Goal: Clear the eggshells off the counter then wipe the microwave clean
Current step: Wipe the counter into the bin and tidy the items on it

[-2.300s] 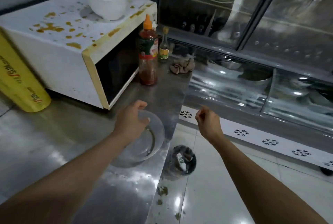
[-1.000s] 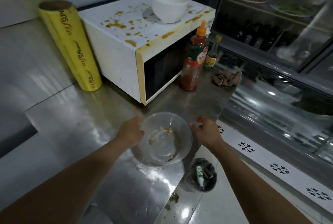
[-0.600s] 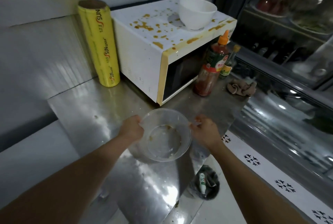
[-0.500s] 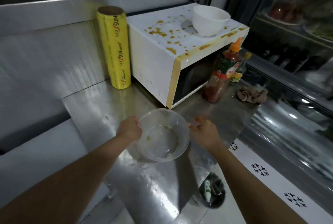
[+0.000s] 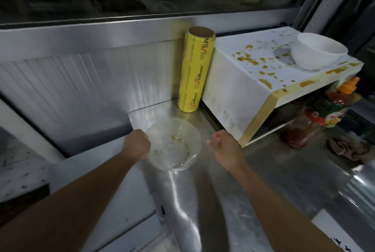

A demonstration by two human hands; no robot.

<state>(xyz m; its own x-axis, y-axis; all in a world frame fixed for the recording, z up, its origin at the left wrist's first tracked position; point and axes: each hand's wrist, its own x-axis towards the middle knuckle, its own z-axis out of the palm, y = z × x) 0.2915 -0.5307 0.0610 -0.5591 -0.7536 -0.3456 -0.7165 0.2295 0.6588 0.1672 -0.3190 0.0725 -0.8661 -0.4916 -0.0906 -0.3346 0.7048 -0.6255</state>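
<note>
My left hand (image 5: 137, 144) grips the left rim of a clear plastic bowl (image 5: 172, 146), which has yellowish residue inside and is held over the steel counter (image 5: 233, 195). My right hand (image 5: 225, 148) is just right of the bowl, a small gap away, with its fingers curled and nothing visible in them. The white microwave (image 5: 239, 89) stands behind my right hand, its top and front edge spattered with orange-brown stains. A white bowl (image 5: 318, 53) sits on top of it. No eggshells show on the counter.
A yellow cling-film roll (image 5: 194, 75) stands upright against the microwave's left side. A red sauce bottle (image 5: 316, 118) and a crumpled brown rag (image 5: 345, 148) are at the right. A steel backsplash (image 5: 81, 81) runs behind, and the counter drops off at the left.
The view has swung left, with the bowl carried leftward along the counter. My right hand has let go of the bowl's right rim; my left hand still holds it.
</note>
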